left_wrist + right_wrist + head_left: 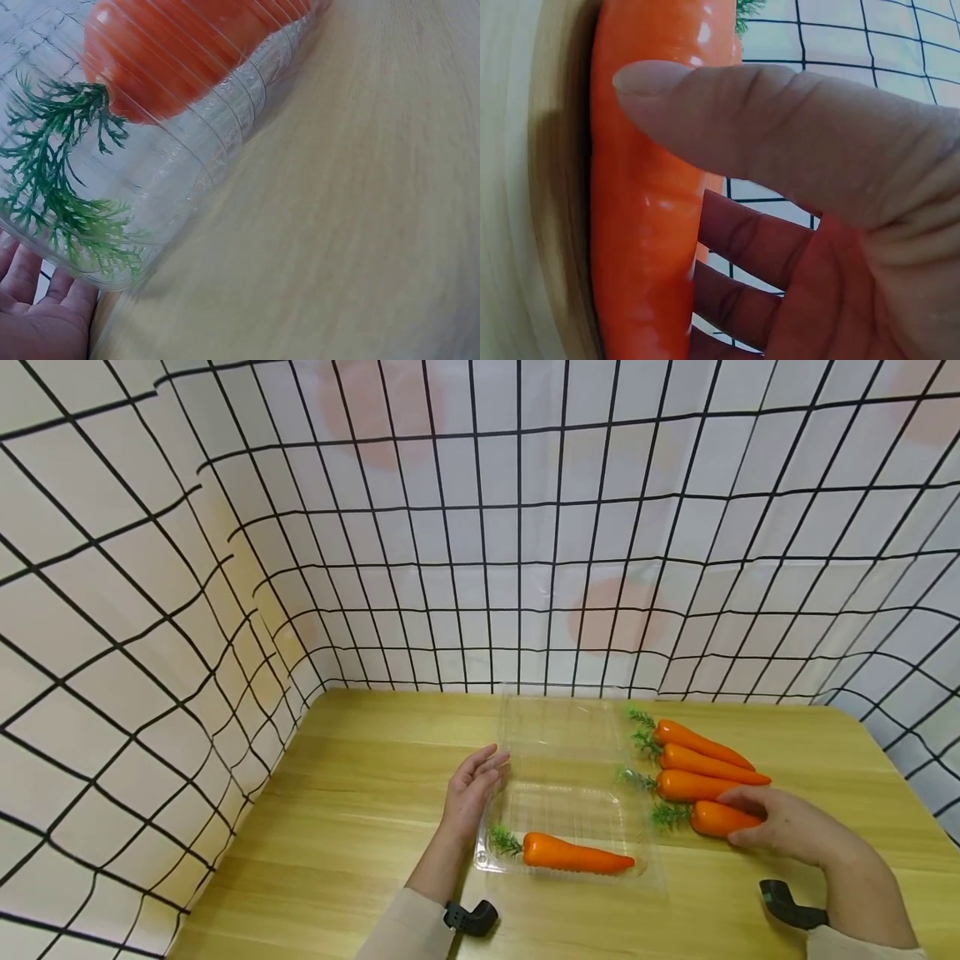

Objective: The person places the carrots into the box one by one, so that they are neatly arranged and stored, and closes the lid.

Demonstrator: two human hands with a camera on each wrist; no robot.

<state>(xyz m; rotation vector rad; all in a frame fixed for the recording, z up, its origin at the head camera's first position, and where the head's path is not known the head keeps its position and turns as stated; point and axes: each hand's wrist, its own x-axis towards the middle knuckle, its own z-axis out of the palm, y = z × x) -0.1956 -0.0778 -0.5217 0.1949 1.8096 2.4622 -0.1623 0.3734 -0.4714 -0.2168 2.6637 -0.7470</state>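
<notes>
A clear plastic clamshell box (558,793) lies with its lid folded back on the wooden table. One orange carrot (577,853) with green fronds rests inside, near the front wall. Beside the box's left edge is my left hand (468,789), its fingers loosely extended; whether they touch the plastic I cannot tell. My right hand (787,822) holds the nearest carrot (716,819) of a group at the right, thumb on one side and fingers on the other. In the right wrist view this carrot (641,225) is still close to the tabletop.
Several other carrots, among them the rearmost one (701,743), lie side by side to the right of the box, fronds pointing left. Black wire grid panels (517,560) backed by pale sheeting stand around the wooden table (360,793).
</notes>
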